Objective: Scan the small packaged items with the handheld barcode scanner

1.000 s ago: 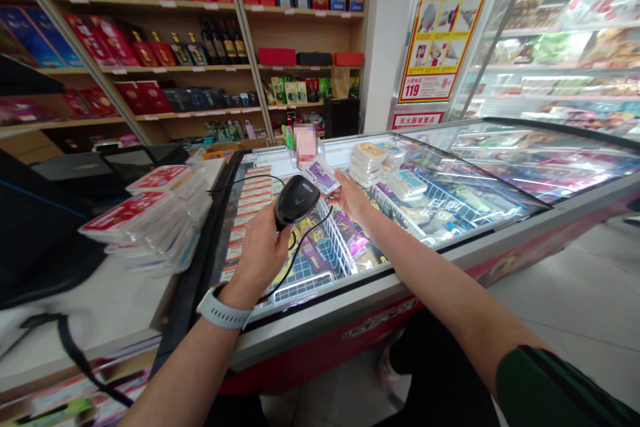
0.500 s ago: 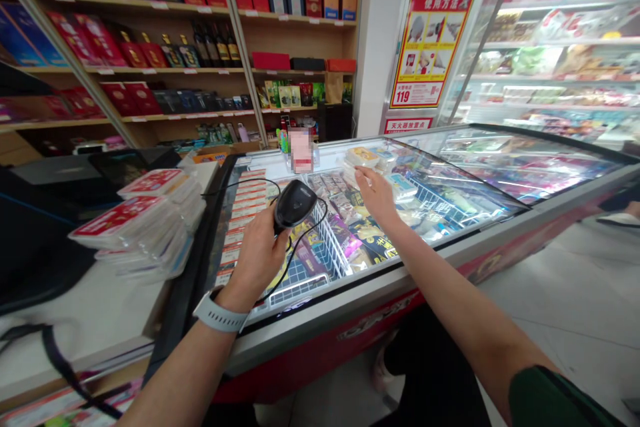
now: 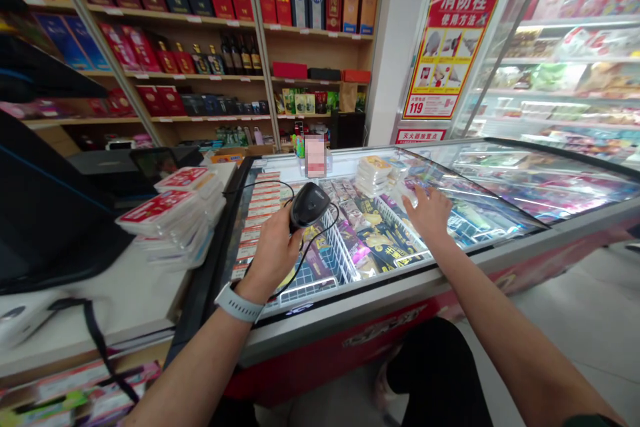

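Left hand (image 3: pixel 274 243) grips scanner (image 3: pixel 311 203) over glass-topped freezer (image 3: pixel 360 307); right hand (image 3: pixel 430 213), hold unclear; shelves (image 3: pixel 320 49) behind

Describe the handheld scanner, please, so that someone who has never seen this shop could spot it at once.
Find the long glass-topped freezer with the red front. Over its left end, the person's left hand, a pale grey band at the wrist, holds the scanner. It is black, round-headed and trails a thin cable, unlike the flat, pale packs stacked nearby.
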